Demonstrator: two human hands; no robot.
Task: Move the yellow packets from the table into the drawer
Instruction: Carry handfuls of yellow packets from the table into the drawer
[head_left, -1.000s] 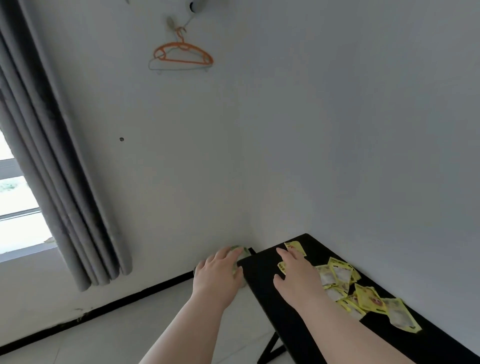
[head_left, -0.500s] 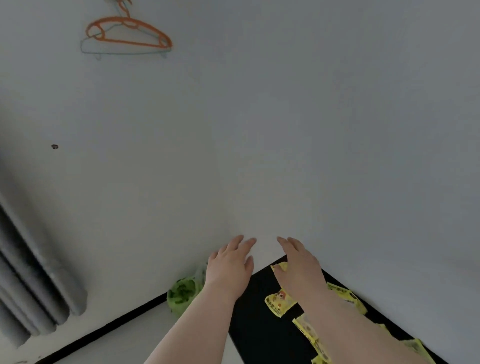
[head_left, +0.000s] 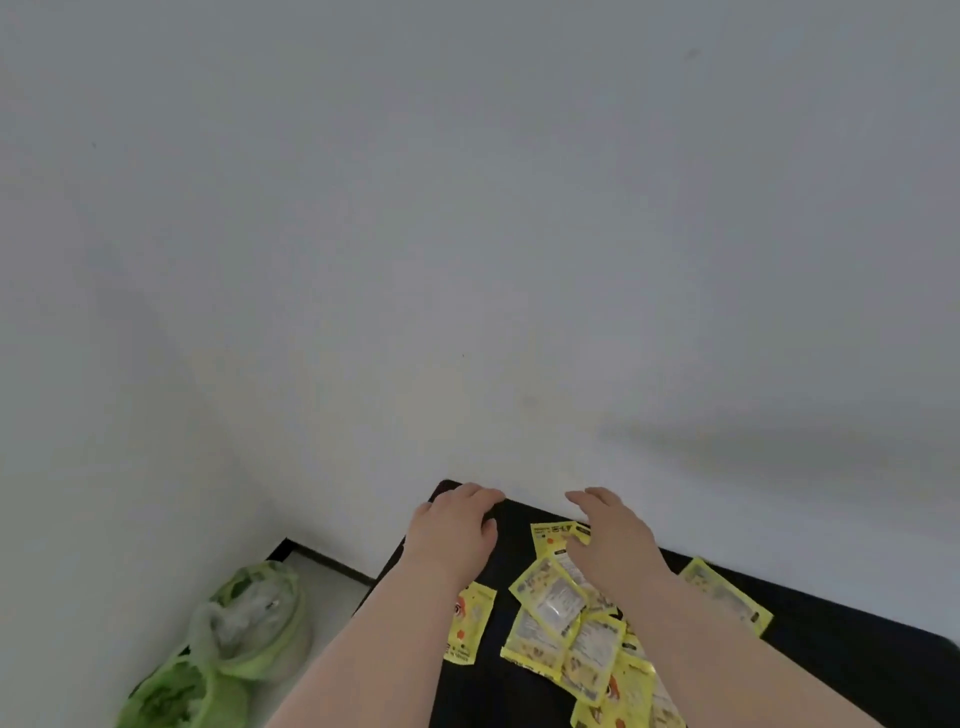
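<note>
Several flat, glossy yellow packets (head_left: 566, 623) lie overlapping on the black tabletop (head_left: 831, 649) at the lower centre; no drawer is in view. The left hand (head_left: 452, 535) hovers over the table's far corner, fingers relaxed and holding nothing. The right hand (head_left: 613, 545) is spread palm-down over the pile, gripping nothing. Scooping the slick heap could push the lone packet (head_left: 467, 623) by the left edge to the floor.
</note>
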